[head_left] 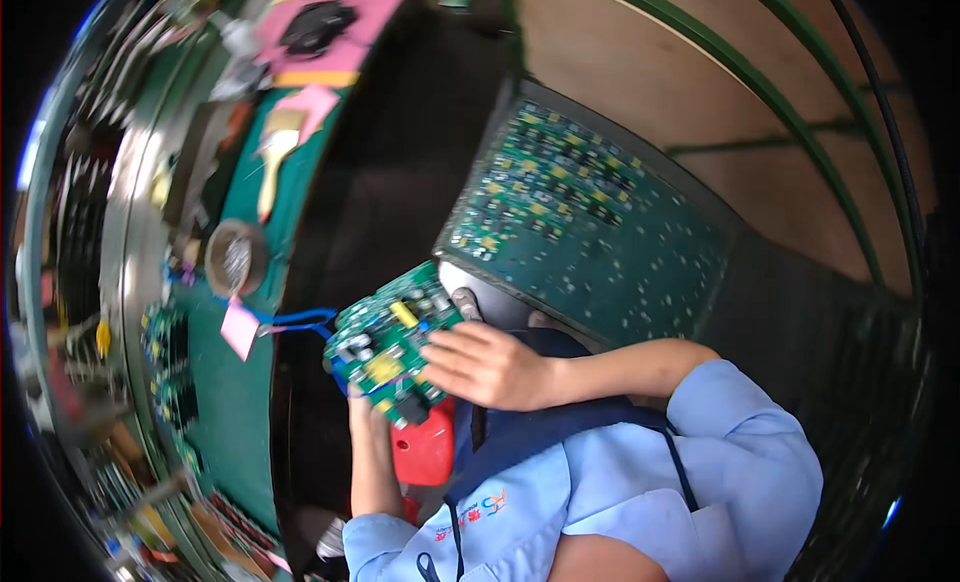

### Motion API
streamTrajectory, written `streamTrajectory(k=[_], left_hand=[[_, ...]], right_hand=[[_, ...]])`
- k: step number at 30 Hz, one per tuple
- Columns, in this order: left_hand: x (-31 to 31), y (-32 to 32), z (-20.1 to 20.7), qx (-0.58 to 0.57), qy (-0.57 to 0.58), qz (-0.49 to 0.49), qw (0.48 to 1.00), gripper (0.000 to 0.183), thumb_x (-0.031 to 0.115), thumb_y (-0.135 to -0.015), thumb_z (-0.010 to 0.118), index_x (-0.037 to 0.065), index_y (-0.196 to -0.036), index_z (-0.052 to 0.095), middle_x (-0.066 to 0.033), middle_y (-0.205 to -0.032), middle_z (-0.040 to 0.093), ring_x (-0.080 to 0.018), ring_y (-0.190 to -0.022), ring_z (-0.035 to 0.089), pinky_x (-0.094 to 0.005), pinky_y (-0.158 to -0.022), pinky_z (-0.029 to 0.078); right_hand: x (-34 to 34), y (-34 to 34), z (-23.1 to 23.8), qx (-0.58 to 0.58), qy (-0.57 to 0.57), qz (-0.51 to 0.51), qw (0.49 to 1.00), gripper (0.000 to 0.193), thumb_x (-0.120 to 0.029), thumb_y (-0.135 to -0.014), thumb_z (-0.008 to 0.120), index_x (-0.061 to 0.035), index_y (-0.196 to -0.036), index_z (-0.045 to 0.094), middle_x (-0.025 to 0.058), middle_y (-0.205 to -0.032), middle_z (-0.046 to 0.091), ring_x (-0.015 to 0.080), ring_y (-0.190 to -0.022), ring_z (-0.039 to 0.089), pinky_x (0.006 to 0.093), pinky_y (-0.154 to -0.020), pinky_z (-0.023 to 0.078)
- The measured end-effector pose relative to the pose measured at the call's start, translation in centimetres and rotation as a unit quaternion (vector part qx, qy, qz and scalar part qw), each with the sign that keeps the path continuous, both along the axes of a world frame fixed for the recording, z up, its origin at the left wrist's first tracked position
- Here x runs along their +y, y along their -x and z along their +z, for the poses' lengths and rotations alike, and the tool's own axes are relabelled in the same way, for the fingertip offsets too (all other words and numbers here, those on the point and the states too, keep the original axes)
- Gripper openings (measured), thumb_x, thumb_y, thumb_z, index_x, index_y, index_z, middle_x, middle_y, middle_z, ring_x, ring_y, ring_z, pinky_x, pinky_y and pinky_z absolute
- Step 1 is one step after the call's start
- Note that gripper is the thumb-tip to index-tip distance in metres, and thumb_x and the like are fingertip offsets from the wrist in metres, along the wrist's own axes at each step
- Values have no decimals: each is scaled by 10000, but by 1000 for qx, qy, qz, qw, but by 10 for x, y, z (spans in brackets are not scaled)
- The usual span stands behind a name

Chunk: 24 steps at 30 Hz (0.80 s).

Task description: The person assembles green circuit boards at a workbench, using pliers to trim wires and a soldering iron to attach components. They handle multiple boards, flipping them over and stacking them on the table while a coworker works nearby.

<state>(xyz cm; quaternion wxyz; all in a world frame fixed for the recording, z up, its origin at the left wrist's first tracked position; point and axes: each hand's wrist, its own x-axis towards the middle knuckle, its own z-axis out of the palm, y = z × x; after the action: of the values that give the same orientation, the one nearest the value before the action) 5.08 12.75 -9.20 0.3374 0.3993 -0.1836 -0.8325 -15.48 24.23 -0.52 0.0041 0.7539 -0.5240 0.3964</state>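
A green circuit board [375, 327] packed with electronic parts is held tilted in front of my body. Yellow blocks, capacitors and a black part stand out on it. My left hand [360, 400] supports it from below, its fingers mostly hidden under the board. My right hand [490, 367] grips the board's right edge, the fingers reaching over its top face. A blue strap or cord [300, 317] runs from the board's left side to the bench.
The green bench [230, 412] at left carries a brush [272, 162], a round bowl [237, 257], a pink tag [238, 329] and more boards [165, 352]. At right, a large green-floored tray [610, 272] holds many small boards. A red stool [425, 450] is beneath me.
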Motion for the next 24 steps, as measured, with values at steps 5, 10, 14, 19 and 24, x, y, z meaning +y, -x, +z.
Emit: streamTrajectory(k=[5, 10, 14, 19, 24], left_hand=[[40, 134, -69, -42, -146, -292, 944, 265, 229, -820, 471, 28, -991, 500, -112, -950, 556, -211, -838, 558, -339, -742, 469], [67, 205, -125, -51, -91, -475, 874, 322, 248, -829, 444, 29, -1061, 481, -105, -1016, 548, -195, -874, 559, -335, -760, 467], [84, 265, -173, -12, -89, -576, 812, 367, 295, -831, 440, 24, -1075, 473, -110, -1045, 534, -200, -907, 547, -332, -797, 448], [138, 340, -266, -22, -84, -620, 780, 376, 294, -848, 406, 15, -1096, 456, -118, -1041, 536, -212, -905, 548, -344, -804, 443], [191, 384, -361, -40, -112, -613, 781, 325, 257, -839, 464, 74, -1107, 449, -53, -1013, 537, -145, -905, 519, -290, -773, 442]], right_hand=[[101, 48, -73, -14, -166, -211, 963, 266, -137, -703, 527, -78, -962, 545, 84, -1064, 489, 228, -1051, 426, 462, -882, 308], [151, 58, -112, -112, -243, -333, 904, 527, -150, -597, 658, -63, -1081, 469, 79, -1156, 421, 250, -1113, 358, 439, -906, 282], [175, 85, -155, -151, -272, -419, 853, 515, -132, -611, 656, -58, -1083, 465, 77, -1173, 409, 229, -1142, 334, 445, -938, 240], [224, 141, -238, -152, -290, -475, 816, 495, -101, -582, 667, -55, -1042, 491, 74, -1157, 436, 225, -1139, 346, 429, -963, 217], [278, 185, -338, -145, -283, -484, 815, 445, -44, -580, 649, -33, -1001, 505, 100, -1138, 458, 252, -1109, 391, 396, -930, 313]])
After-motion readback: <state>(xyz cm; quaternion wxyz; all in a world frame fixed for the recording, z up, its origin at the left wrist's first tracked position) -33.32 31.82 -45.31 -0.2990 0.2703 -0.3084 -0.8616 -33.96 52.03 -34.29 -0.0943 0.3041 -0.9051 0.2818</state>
